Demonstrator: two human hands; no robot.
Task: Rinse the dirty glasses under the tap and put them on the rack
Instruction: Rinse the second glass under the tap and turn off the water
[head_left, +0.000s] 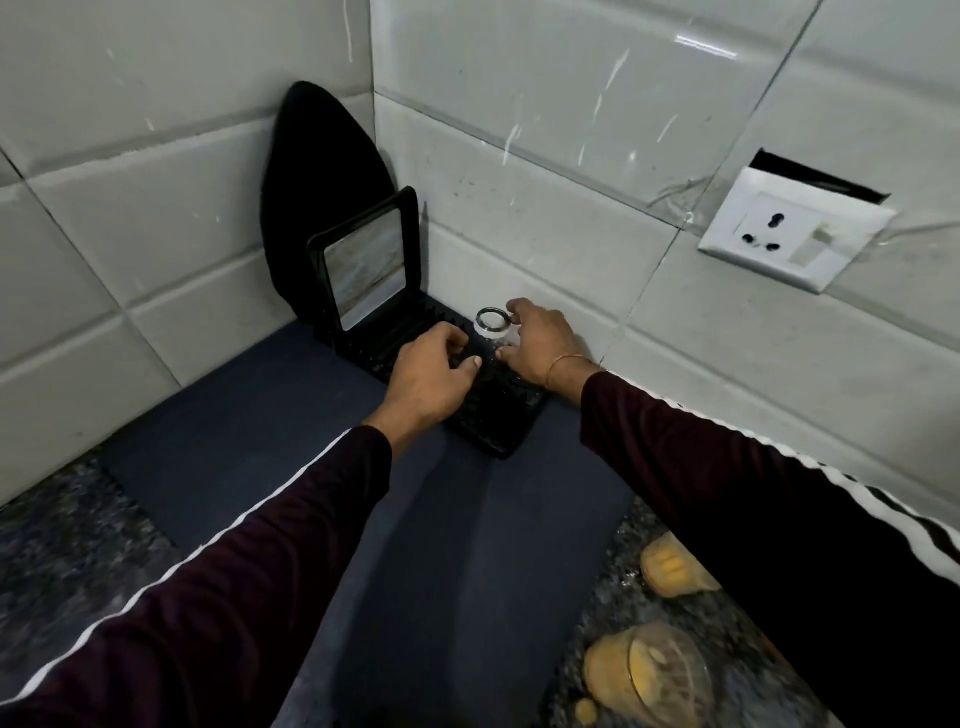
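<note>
Clean glass (493, 327): small, clear, standing upside down on the rack, thick base ring on top; it sits between the two hands, at the far end of the rack near the wall.
Right hand (540, 345): curled around the glass from its right side, index finger at the base ring and thumb low on the wall; whether it truly grips or only touches I cannot tell.
Left hand (431, 376): loosely curled, fingers bent down to the rack just left of the glass; it seems to hold nothing, but the fingertips are hidden.
Rack (493, 415): black plastic tray with rows of small pegs, lying under both hands on a dark blue mat (291, 415).
Dirty glasses (649, 670): two, with yellow residue inside, on the speckled stone counter well behind the right hand, beside the right sleeve.
Handling, my judgement: the glass is light, stiff, fragile and probably wet, so slippery; take it around the side wall with thumb against fingers, not by the rim.
Wall: glossy white tiles, smooth, with streaks.
</note>
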